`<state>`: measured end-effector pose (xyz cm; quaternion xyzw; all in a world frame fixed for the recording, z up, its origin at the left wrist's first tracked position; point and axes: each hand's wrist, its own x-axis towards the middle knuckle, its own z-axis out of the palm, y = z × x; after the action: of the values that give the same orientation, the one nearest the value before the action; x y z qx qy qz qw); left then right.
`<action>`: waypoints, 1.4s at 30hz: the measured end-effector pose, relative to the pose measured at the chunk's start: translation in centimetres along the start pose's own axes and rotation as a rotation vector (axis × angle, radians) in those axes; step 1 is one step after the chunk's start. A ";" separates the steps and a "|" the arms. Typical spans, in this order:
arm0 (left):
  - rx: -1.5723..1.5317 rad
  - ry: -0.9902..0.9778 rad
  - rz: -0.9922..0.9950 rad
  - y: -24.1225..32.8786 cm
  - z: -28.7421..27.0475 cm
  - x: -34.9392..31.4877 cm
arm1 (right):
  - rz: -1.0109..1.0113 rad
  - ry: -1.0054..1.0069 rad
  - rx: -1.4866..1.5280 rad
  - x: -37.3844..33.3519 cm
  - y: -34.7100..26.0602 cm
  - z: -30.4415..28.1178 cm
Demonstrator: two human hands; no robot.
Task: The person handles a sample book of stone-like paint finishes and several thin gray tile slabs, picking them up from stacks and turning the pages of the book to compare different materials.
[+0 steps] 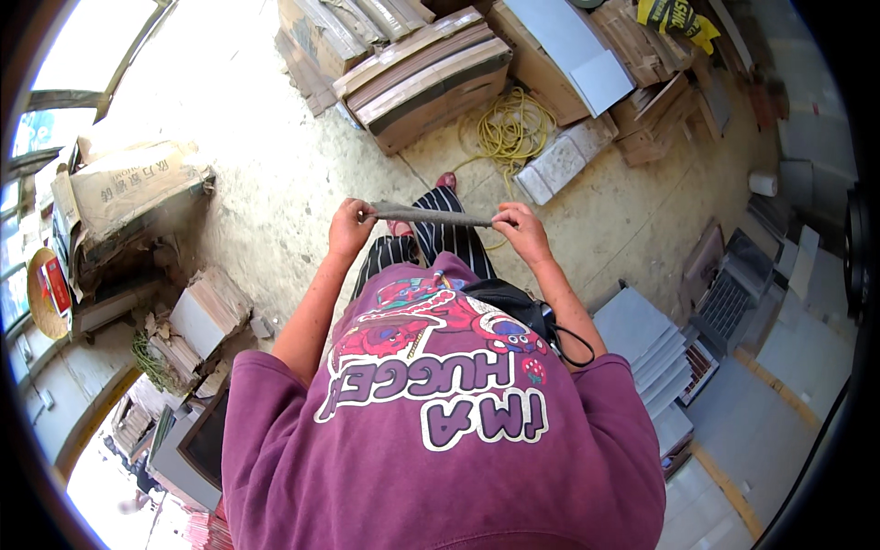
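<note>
Grey tile strip (431,216) is what I have in hand: a thin, flat piece seen almost edge-on, held out in front of my chest above the striped trousers (440,240). Its long axis runs side to side, nearly level, dipping a touch toward my right. My left hand (349,227) pinches the left end, fingers closed over the top edge, and my right hand (519,229) pinches the right end the same way, so each grip is clamped on the strip, and neither hand sits nearer its middle than the other; the strip spans the gap between them. Below the strip, past my trousers, is the rough concrete floor (266,165). Beyond the strip, farther from me, a coil of yellow cord (506,130) lies on the floor, with a pale patterned slab (564,158) just to its right. Farther beyond the strip stand long cardboard boxes (431,73); what they hold I cannot tell, as they look shut. To the right of the strip, a stack of grey tiles (646,344) fans out on the floor. To the left of the strip, well apart, a torn cardboard carton (128,188) sits open and sagging, its contents hidden, with a small stack of tiles (206,316) nearer me.
</note>
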<state>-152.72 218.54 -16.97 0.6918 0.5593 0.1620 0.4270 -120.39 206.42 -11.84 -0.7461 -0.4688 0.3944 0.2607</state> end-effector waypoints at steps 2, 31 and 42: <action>0.039 -0.022 -0.023 1.2 -0.4 2.0 | 0.053 -0.006 0.027 1.0 0.3 0.0; 0.153 -0.213 0.196 12.4 10.8 51.2 | 0.335 0.170 0.294 38.6 8.6 -11.9; 0.107 -0.116 0.487 11.5 18.6 67.3 | 0.249 0.651 0.147 50.7 14.4 -6.9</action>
<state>-110.70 272.23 -36.03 0.8357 0.3587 0.1905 0.3696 -94.91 246.05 -36.42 -0.8634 -0.2371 0.1971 0.3993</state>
